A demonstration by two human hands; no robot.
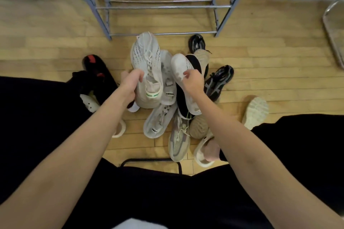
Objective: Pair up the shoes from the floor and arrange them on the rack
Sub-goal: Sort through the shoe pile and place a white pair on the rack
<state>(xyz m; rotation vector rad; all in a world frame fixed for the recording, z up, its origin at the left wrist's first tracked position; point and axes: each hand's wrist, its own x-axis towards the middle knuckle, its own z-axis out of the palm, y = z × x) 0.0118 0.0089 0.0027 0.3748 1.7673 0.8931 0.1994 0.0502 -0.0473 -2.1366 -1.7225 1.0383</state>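
Note:
My left hand (131, 82) grips a light grey knit sneaker (147, 65) by its side, toe pointing away toward the rack. My right hand (192, 80) holds a white shoe with a black inside (183, 72) at its upper edge, raised over the pile. Several other shoes lie heaped on the wooden floor below: a grey sneaker (160, 122), a beige-grey sneaker (178, 141), a black and grey trainer (217, 82), a black shoe (196, 42). The grey metal shoe rack (162, 6) stands beyond the pile, its lower bars bare.
A black shoe with red marks (95, 67) lies at the left by my dark trouser leg. A pale sole (256, 111) faces up at the right. My feet wear cream slippers (202, 156). A metal frame (333, 29) stands at the far right edge.

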